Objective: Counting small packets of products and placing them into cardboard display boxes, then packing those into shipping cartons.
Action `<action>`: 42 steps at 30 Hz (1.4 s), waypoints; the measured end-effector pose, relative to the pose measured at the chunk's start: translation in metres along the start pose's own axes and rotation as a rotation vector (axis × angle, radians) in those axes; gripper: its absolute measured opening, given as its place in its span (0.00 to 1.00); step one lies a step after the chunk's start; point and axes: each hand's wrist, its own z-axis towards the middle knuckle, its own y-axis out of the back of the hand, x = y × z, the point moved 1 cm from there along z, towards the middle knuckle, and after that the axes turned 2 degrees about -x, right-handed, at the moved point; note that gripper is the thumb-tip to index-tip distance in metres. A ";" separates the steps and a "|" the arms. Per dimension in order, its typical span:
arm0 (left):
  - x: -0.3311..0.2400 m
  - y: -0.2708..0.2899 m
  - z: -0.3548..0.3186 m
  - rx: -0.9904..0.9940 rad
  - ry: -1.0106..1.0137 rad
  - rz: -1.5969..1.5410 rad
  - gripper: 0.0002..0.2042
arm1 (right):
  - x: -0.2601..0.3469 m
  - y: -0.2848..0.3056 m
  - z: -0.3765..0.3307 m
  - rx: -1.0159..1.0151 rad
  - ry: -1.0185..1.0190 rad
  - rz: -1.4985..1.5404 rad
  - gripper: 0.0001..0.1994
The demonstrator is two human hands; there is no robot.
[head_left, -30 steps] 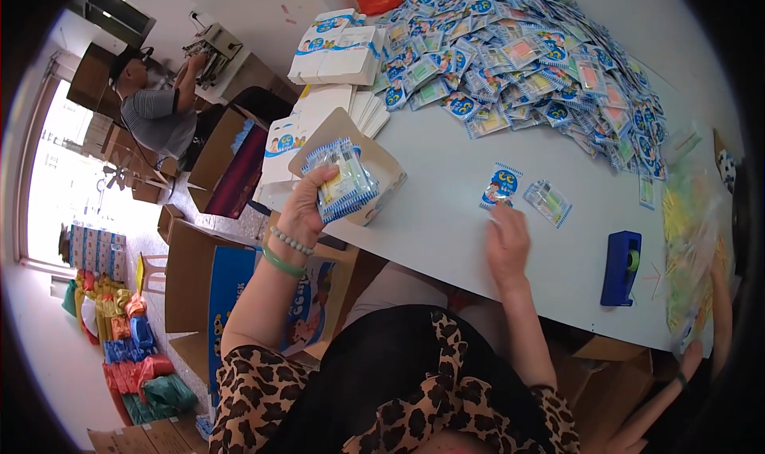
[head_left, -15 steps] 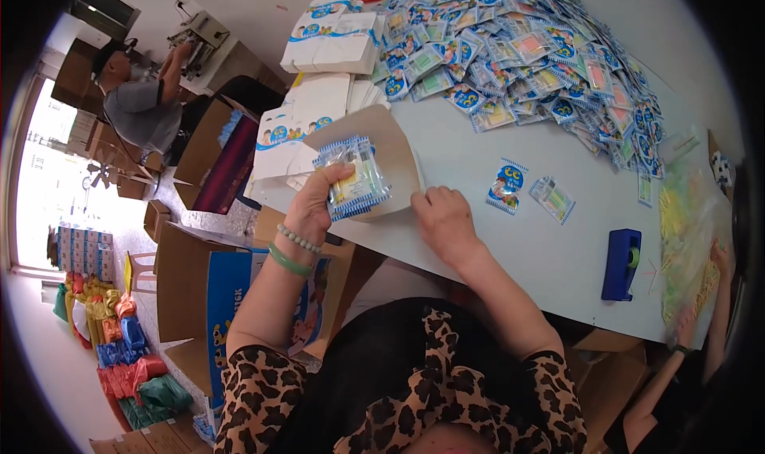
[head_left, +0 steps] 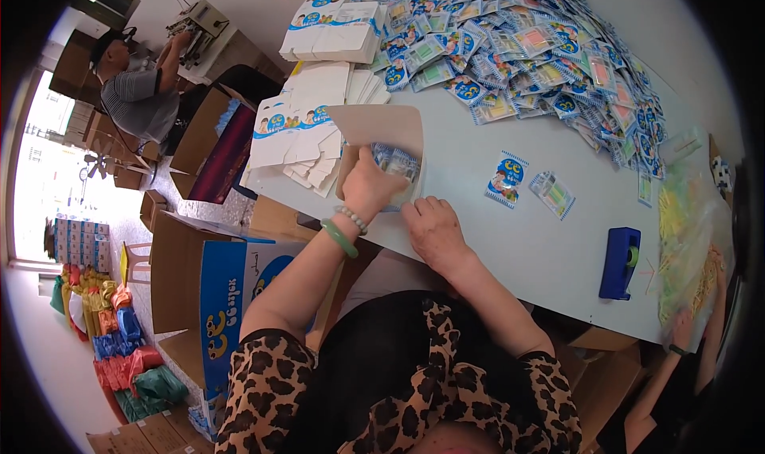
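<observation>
A small open cardboard box [head_left: 378, 120] stands at the table's near edge with its flap raised. My left hand [head_left: 370, 185] reaches into it, fingers and thumb around a bunch of small clear-and-blue packets [head_left: 397, 161]. The fingertips are partly hidden among the packets and the box wall. My right hand [head_left: 434, 227] has its fingers curled at the box's near right edge, steadying it. To the right lie two loose packets on the table, a blue one [head_left: 506, 179] and a clear one with pale coloured pieces [head_left: 551, 195].
A large heap of packets [head_left: 518, 56] covers the back of the table. Flat white cartons [head_left: 331, 32] are stacked at the back left. A blue tape dispenser [head_left: 620, 263] stands right. Another person's hands [head_left: 681, 326] touch a plastic bag. A large carton [head_left: 179, 287] stands left.
My left hand has lowered the bunch of packets from above the box down into it. My right hand has moved slightly and stays at the box's edge.
</observation>
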 end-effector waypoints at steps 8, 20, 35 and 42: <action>0.014 0.007 -0.012 -0.111 -0.194 -0.190 0.43 | -0.007 0.011 -0.005 -0.054 -0.017 0.145 0.16; 0.028 -0.003 -0.021 -0.086 -0.536 0.366 0.17 | -0.021 0.040 -0.060 -0.076 -0.189 0.152 0.16; 0.060 -0.014 -0.019 0.050 -1.022 0.117 0.21 | -0.108 0.084 -0.215 -0.383 -0.735 -0.380 0.09; 0.031 -0.012 -0.022 0.150 -1.070 0.517 0.17 | -0.082 0.099 -0.208 -0.458 -0.906 -0.536 0.06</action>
